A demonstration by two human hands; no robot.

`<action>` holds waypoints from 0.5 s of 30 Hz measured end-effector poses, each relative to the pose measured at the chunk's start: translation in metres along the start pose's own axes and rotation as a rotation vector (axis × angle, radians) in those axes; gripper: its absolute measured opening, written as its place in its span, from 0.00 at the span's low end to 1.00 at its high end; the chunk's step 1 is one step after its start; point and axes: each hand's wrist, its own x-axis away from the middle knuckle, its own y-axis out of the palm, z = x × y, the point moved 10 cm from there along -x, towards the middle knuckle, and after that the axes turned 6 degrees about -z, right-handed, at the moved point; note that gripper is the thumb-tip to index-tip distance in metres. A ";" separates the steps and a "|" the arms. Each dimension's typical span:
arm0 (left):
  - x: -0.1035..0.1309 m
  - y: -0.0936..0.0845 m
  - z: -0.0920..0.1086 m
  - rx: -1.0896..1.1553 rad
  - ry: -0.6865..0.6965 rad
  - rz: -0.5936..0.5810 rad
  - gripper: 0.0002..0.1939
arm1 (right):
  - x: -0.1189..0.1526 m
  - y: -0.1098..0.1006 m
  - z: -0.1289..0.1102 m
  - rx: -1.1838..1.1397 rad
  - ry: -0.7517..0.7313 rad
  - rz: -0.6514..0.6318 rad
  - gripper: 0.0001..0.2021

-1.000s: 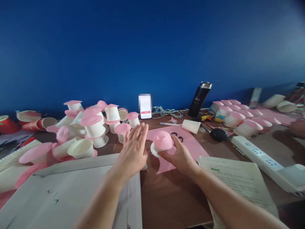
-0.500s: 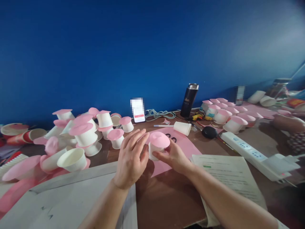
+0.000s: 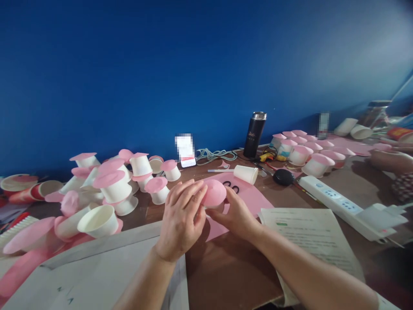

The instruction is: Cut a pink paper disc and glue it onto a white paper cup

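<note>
Between my hands is a white paper cup with a pink paper disc (image 3: pixel 214 193) on its upturned base. The disc leans toward me and hides most of the cup. My right hand (image 3: pixel 238 214) grips the cup from the right, its thumb in front. From the left, my left hand (image 3: pixel 182 218) closes round it, fingertips on the disc's edge and thumb low. Beneath them lies a pink paper sheet (image 3: pixel 253 193), with the dark handles of scissors (image 3: pixel 232 187) partly showing. A bare paper cup (image 3: pixel 245 175) rests on its side just behind, beside a pen (image 3: pixel 219 170).
Several pink-topped cups (image 3: pixel 111 183) crowd the left, and more (image 3: pixel 318 164) stand in rows at the right. A black flask (image 3: pixel 255 134), a propped phone (image 3: pixel 185 150), a power strip (image 3: pixel 335 202) and printed papers (image 3: pixel 306 232) surround the work spot. Another person's hand (image 3: pixel 392 157) is far right.
The cup has tipped so its pink disc faces me more. My left hand has moved right and its fingers now lap over the disc's edge. My right hand keeps its grip.
</note>
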 end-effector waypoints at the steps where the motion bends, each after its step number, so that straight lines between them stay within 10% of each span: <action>1: 0.000 0.001 0.001 0.003 0.004 -0.014 0.29 | 0.000 -0.002 -0.002 0.020 -0.018 0.018 0.23; 15: 0.000 0.002 0.014 -0.053 0.070 -0.042 0.30 | 0.002 -0.011 -0.003 0.012 -0.031 0.106 0.23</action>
